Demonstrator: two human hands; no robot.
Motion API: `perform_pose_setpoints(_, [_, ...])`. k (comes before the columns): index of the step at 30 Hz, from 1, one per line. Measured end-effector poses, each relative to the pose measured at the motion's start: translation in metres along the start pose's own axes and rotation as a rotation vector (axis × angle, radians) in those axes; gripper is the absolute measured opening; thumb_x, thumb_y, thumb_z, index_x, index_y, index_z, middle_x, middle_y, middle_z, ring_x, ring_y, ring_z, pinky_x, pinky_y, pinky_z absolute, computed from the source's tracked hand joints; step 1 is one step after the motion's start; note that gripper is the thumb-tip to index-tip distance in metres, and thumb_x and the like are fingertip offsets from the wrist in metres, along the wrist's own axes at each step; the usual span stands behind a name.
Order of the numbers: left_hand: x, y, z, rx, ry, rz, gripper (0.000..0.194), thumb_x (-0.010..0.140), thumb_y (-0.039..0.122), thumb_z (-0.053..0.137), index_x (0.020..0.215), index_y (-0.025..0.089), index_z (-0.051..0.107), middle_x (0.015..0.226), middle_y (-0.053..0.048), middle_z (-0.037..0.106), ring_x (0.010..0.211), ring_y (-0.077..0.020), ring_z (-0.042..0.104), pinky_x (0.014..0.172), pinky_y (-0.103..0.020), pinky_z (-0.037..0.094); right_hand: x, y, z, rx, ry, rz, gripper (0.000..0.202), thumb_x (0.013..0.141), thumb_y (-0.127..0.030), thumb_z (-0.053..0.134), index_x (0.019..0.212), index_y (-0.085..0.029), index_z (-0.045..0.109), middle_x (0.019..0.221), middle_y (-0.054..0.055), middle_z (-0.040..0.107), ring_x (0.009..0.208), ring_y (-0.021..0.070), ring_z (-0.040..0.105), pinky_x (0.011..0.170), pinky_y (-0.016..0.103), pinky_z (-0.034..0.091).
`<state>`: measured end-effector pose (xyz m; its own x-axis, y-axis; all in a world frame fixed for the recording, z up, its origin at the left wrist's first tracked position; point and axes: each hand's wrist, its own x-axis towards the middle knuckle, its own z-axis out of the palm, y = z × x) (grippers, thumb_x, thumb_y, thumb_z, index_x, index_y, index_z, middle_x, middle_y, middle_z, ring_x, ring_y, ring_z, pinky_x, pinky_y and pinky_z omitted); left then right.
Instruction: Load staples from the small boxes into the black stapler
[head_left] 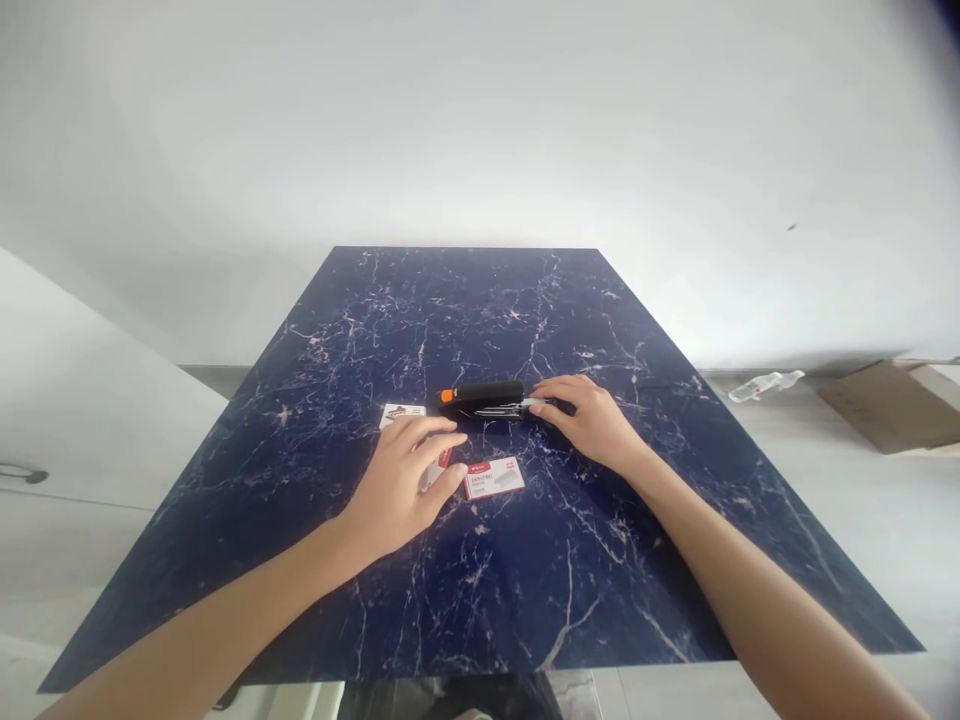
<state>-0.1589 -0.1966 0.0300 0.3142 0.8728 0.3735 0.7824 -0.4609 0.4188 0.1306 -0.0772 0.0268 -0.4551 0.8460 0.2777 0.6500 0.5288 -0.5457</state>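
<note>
A black stapler with an orange part at its left end (484,394) lies on the dark blue marbled table. My right hand (585,415) is at the stapler's right end, thumb and fingers closed around a small pale item (534,402) that I cannot make out. My left hand (409,475) is over the table left of centre, its fingers apart and curved, holding nothing visible. Under and behind it, a white card-like pack with a dark picture (401,411) and a red and white box (439,464) are partly hidden. A second red and white box (494,478) lies beside my left thumb.
The blue marbled table (450,310) reaches back to a pale wall. On the floor at the right are a clear plastic bottle (765,386) and a brown cardboard box (885,405). A white surface with a dark round handle stands at the left.
</note>
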Motion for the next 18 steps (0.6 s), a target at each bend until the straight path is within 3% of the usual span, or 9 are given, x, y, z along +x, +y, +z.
perform_pose_setpoints(6, [-0.002,0.001,0.002,-0.005,0.014,-0.012,0.026,0.102,0.031,0.054,0.123,0.024,0.068,0.129,-0.008,0.067,0.125,-0.0281,0.055,0.108,-0.050,0.043,0.000,0.001,0.002,-0.013,-0.058,0.052,0.030,0.099,-0.049,0.056,0.108,-0.028,0.075,0.112,0.005,0.077,0.104,0.0268,0.068,0.092,0.041,0.052])
perform_pose_setpoints(10, [0.003,-0.003,-0.001,0.027,0.033,-0.033,0.028,0.102,0.030,0.054,0.125,0.023,0.067,0.130,-0.008,0.068,0.127,-0.0292,0.054,0.109,-0.052,0.042,-0.001,-0.007,-0.003,-0.055,-0.075,0.062,0.032,0.097,-0.048,0.059,0.115,-0.026,0.073,0.118,0.006,0.075,0.106,0.0274,0.068,0.092,0.042,0.052])
perform_pose_setpoints(14, [0.022,-0.016,-0.004,0.084,0.037,-0.110,0.041,0.099,0.031,0.059,0.138,0.022,0.060,0.138,-0.009,0.066,0.139,-0.0341,0.045,0.114,-0.059,0.037,-0.001,-0.013,-0.013,-0.098,0.013,0.270,0.030,0.097,-0.043,0.055,0.115,-0.023,0.069,0.103,0.007,0.078,0.090,0.0272,0.072,0.080,0.039,0.052])
perform_pose_setpoints(18, [0.048,-0.030,-0.006,0.045,-0.051,-0.208,0.052,0.093,0.033,0.067,0.143,0.022,0.057,0.137,-0.011,0.067,0.143,-0.0361,0.042,0.113,-0.061,0.038,-0.004,-0.020,-0.019,-0.026,-0.020,0.384,0.028,0.097,-0.030,0.048,0.118,-0.022,0.065,0.086,0.007,0.078,0.078,0.0271,0.072,0.073,0.037,0.052])
